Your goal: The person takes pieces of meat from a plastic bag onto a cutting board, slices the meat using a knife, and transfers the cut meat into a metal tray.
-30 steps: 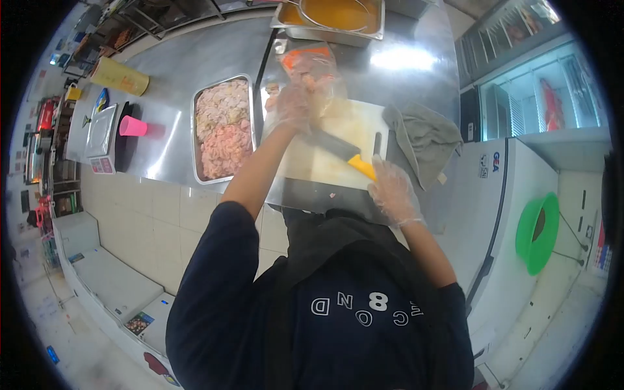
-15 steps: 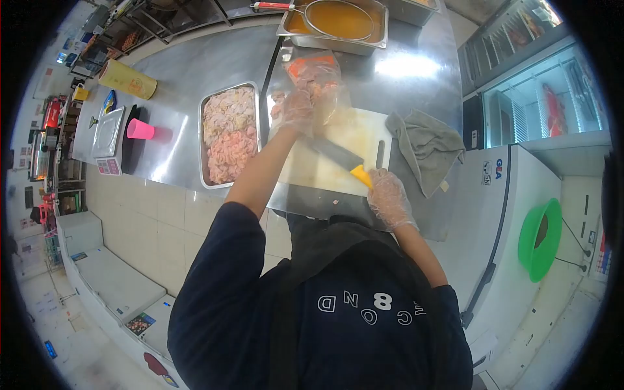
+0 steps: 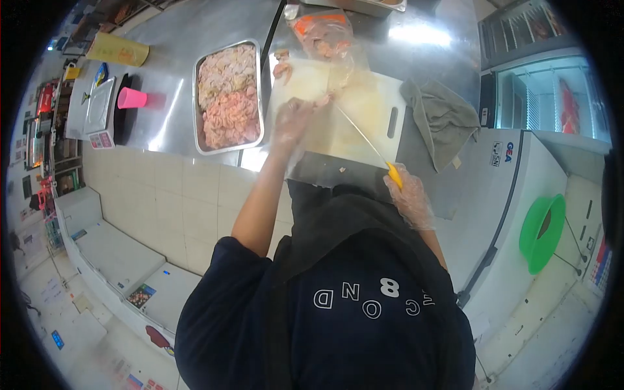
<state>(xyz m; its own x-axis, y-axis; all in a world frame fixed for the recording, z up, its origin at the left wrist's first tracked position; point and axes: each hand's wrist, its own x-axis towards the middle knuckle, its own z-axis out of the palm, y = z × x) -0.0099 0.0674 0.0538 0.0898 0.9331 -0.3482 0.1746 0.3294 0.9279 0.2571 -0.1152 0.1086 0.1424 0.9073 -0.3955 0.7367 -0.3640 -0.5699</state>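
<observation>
My right hand, in a clear plastic glove, is closed round the yellow handle of a knife. The blade slants across a white cutting board, its edge turned down and its tip beside a small piece of raw meat. My left hand, gloved too, pinches that piece over the board. Beyond it lies an open plastic bag with orange print and raw meat inside. Some meat scraps rest at the board's far left corner.
Left of the board stands a metal tray heaped with cut raw meat. A grey cloth lies to the right. Farther left are a pink cup, a scale and a yellow container. A white freezer stands at right.
My left hand has moved from near the bag down over the board and now holds a meat piece. The knife has turned from lying flattish to edge-down. The view has shifted.
</observation>
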